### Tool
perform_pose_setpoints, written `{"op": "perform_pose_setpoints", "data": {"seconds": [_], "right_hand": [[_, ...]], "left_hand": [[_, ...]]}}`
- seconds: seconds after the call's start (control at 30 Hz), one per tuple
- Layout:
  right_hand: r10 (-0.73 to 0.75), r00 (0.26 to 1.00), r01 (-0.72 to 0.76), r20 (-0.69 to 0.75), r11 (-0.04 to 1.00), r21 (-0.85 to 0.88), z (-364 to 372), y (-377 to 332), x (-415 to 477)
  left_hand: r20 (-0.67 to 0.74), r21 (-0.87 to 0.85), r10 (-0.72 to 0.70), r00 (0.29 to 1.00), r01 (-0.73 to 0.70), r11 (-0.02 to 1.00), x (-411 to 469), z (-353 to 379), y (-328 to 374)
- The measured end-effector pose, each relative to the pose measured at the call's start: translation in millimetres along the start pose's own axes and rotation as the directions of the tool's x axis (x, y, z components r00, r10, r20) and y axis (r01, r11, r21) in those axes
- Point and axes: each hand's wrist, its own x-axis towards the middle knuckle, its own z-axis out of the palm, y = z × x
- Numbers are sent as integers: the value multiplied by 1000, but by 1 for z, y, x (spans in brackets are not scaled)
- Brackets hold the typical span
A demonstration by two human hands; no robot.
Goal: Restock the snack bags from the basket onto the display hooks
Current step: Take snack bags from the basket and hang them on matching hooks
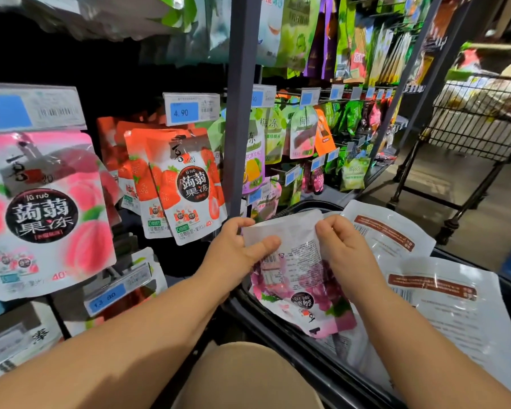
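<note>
Both hands hold one purple grape snack bag (298,278) above the dark basket (278,329). The bag is upside down, with its printed side toward me. My left hand (236,246) pinches its upper left edge with thumb on top. Its upper right edge is gripped by my right hand (341,246). Several white bags (443,299) with brown labels lie in the basket at the right. Red strawberry bags (183,184) and a pink peach bag (46,214) hang on display hooks at the left.
A grey upright post (242,104) divides the rack. Green and purple bags (278,137) hang on hooks right of it, with blue price tags (185,112) above. A wire shopping cart (481,122) stands at the far right on the floor.
</note>
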Motion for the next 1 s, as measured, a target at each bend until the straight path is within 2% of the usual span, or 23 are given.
{"op": "perform_pose_setpoints", "data": {"seconds": [0.07,0.2,0.33,0.47,0.57,0.7,1.0], "right_hand": [[-20,1000,20,-2,999,29,-1,-1,1],[-36,999,36,-3,999,36,-6,-2,2],[-28,996,27,-81,1000,-10,-12,-8,5],[77,986,-84,-146,995,-47,-14,-12,6],[242,970,-239,-34,968,84,-13,-17,3],[461,866,-497,194,838,226,-11,-23,-1],[571,693,-702,440,673,232,-28,-23,-1]], "left_hand": [[35,-109,-20,999,24,994,3,-1,3],[173,-215,-2,985,40,976,3,0,10],[-31,-245,61,998,-66,967,-2,6,20],[-164,-212,173,971,-206,955,-9,14,34],[-198,-174,236,951,-271,947,-14,17,41],[-158,-128,279,947,-300,945,-18,20,41],[46,-133,326,944,-317,939,-29,23,40]]}}
